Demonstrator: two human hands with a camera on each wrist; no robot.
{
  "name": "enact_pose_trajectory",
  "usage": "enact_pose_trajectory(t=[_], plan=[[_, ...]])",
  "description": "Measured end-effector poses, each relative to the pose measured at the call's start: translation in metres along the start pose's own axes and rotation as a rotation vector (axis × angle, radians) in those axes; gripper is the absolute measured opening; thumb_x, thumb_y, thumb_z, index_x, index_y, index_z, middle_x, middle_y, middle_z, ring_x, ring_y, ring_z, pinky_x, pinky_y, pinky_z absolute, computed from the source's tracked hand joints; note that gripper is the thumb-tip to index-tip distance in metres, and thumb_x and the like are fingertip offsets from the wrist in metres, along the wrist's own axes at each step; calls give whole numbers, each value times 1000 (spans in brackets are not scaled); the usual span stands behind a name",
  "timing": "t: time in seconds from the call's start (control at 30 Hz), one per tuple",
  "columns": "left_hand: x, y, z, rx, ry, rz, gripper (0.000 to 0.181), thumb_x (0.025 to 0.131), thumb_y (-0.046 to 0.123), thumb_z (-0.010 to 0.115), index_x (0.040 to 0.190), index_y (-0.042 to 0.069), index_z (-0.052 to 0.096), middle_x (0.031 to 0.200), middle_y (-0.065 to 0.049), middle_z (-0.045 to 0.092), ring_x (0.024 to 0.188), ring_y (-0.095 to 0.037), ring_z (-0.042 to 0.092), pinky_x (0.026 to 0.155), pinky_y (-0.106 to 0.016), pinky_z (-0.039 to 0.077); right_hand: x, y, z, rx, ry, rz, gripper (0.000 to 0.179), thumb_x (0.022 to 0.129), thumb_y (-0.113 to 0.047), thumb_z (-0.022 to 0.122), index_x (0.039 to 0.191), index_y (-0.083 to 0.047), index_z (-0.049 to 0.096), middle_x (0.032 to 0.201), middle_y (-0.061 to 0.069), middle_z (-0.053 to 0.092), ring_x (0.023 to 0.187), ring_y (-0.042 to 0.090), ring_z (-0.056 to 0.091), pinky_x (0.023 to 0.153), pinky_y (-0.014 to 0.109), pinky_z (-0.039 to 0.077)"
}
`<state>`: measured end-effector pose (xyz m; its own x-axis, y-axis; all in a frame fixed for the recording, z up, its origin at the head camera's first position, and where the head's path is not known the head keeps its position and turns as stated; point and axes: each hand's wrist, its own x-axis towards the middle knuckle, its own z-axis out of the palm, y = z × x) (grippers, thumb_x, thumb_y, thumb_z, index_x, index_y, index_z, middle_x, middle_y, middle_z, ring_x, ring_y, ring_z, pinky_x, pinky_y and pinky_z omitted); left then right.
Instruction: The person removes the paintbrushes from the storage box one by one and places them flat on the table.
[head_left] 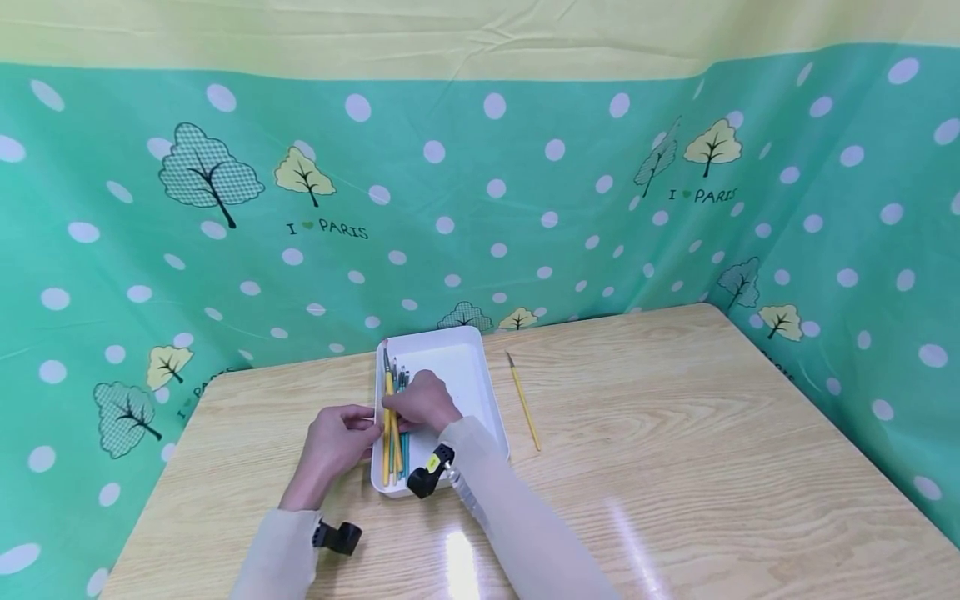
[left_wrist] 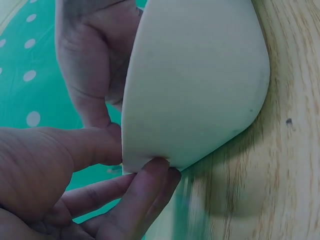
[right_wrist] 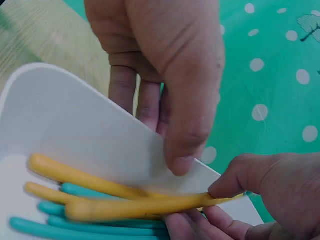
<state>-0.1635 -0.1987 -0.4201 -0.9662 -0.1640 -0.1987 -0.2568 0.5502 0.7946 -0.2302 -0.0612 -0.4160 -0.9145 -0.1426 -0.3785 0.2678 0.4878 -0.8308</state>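
Right hand (head_left: 423, 400) pinches brush (right_wrist: 125, 208); curtain (head_left: 525, 204): "PARIS".

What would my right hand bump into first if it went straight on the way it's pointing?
Probably the white tray's left wall, which your left hand grips. Depth is unclear, so your right hand, pinching a yellow brush, might meet your left thumb first.

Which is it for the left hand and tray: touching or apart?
Touching: the left wrist view shows the left hand, fingers against the outside of the tray.
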Motion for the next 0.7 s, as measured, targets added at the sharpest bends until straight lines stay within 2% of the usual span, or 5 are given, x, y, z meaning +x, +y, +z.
enact_pose_trajectory(t=[0.23,0.43,0.7], plan=[[-1,2,0,4,-9,-15,37,93,9,68,128,-5,65,107,-21,71,82,-18,72,72,-33,67,-4,6,-7,89,-59,-45,11,87,-7,73,77,-5,70,74,13,76,67,22,76,64,29,66],[0,2,0,-2,-11,-12,37,93,8,68,128,-5,65,106,-21,71,82,-19,73,71,-33,67,-1,9,-6,115,-82,-43,3,90,-8,72,88,-5,73,76,8,73,69,20,75,64,28,66],[0,1,0,-9,-12,-18,38,94,8,69,129,-5,65,107,-21,71,82,-19,72,72,-33,67,-1,13,-11,146,-115,-64,4,91,-5,70,95,-4,72,79,9,73,67,20,74,65,30,66]])
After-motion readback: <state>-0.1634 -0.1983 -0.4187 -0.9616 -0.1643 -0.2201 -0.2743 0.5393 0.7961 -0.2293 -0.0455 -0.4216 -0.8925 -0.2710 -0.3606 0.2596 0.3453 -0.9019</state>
